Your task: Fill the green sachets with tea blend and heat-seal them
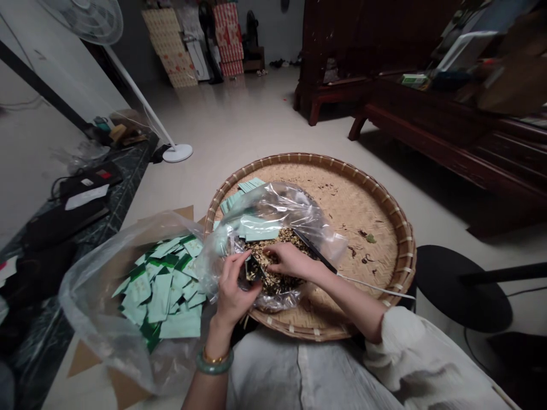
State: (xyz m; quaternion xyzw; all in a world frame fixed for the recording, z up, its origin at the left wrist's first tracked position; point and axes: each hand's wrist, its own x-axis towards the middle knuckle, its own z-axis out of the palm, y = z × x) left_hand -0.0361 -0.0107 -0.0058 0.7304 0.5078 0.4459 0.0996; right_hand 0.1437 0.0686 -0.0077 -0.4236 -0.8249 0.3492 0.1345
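Note:
My left hand (234, 290) is closed around a small packet (255, 269), its dark opening turned toward the right hand. Curled fingers of my right hand (293, 262) reach into loose dried tea leaves (280, 285), a brown and pale mix; its fingertips are partly hidden. The leaves lie in a clear plastic bag (290, 199) on a round woven bamboo tray (367, 193). Light green packets (260, 228) rest on the bag's far side, with more stacked behind at the tray's left rim. A black device (316, 250) with a white cable lies beside my right wrist.
Left of the tray, a large clear bag (98, 319) holds many green packets (160, 296) over cardboard. A white standing fan (177, 152) stands beyond it. Dark wooden furniture (427, 131) is at the right, near a round black base (464, 287). A dark marble ledge (123, 210) runs along the left.

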